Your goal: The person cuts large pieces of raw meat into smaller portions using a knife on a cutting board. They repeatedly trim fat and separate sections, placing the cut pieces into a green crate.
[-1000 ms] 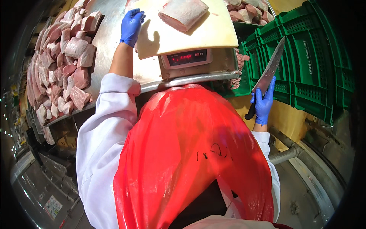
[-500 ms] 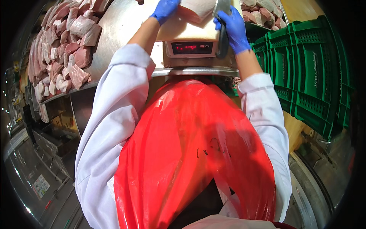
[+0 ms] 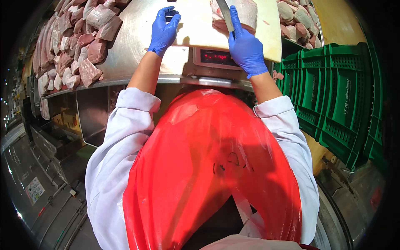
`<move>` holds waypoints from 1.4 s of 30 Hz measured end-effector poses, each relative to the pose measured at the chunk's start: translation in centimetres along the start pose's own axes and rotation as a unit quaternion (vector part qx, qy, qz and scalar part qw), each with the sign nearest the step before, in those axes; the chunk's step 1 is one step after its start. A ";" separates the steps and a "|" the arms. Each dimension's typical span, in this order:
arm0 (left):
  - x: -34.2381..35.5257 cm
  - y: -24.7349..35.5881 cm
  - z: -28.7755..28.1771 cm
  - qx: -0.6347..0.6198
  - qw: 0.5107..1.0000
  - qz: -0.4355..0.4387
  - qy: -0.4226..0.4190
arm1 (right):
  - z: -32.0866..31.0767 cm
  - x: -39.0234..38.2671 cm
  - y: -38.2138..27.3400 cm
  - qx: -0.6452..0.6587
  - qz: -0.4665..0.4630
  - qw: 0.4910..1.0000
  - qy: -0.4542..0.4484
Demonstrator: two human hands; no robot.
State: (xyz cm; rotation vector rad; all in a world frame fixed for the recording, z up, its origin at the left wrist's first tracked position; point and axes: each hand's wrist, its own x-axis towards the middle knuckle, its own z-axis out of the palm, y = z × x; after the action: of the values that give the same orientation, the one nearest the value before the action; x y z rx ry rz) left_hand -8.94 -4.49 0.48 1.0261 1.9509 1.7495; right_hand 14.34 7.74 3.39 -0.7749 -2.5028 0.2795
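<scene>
My right hand [image 3: 246,49], in a blue glove, is closed round a knife with its index finger stretched along it. The knife's blade [image 3: 225,15] points away from me over the near left part of a large pale pink piece of meat [image 3: 245,13]. My palm hides the handle. That meat lies on a cream cutting board [image 3: 267,41]. Off to the left, my gloved left hand [image 3: 164,31] hovers over the bright work surface, apart from the meat, thumb and fingers parted. A dark patch shows between its fingertips; what it is I cannot make out.
Many cut meat pieces [image 3: 79,46] are heaped on the steel table [image 3: 125,46] at left. More meat pieces [image 3: 302,21] lie at back right. Green plastic crates [image 3: 333,96] stand on the right. A scale with a red lit display [image 3: 216,57] sits at the board's near edge.
My left hand has left the meat and moved left and nearer. The right hand has come nearer and slightly left with the knife. More of the meat and board shows on the right.
</scene>
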 end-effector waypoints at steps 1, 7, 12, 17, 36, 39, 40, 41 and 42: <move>0.0 -0.2 -0.2 0.001 1.000 0.010 0.007 | -0.2 -0.3 -0.2 -0.031 0.005 0.999 -0.043; 0.2 -0.7 0.4 -0.030 0.997 0.025 0.061 | -4.8 -7.9 0.5 -0.045 0.028 0.974 -0.221; -0.1 0.0 4.4 -0.021 0.997 0.029 0.070 | -9.6 -14.0 1.9 -0.001 0.084 0.955 -0.285; -1.2 1.7 9.9 0.240 0.963 0.122 0.015 | -9.5 -11.9 3.0 0.126 0.095 0.979 -0.131; -0.6 -1.3 7.6 0.186 0.978 0.058 0.077 | -8.4 -2.1 0.5 -0.098 -0.036 0.931 -0.351; -0.1 -1.4 6.8 0.145 0.986 0.051 0.071 | -8.4 -2.3 2.0 -0.114 -0.033 0.925 -0.360; 0.0 -1.0 6.9 0.119 0.989 0.046 0.069 | -8.4 -2.2 2.2 -0.107 -0.028 0.926 -0.360; -0.9 -0.5 7.5 0.110 0.990 0.070 0.048 | -8.4 -2.0 2.0 -0.104 -0.027 0.927 -0.359; -1.5 0.5 7.9 0.144 0.985 0.089 0.017 | -8.1 -1.8 1.3 -0.098 -0.027 0.928 -0.358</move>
State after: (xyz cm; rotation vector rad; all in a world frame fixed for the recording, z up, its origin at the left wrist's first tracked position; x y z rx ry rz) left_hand -2.54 0.17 -0.91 1.3112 2.2433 1.6093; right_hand 20.41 8.14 9.13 -0.7741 -3.2782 0.3439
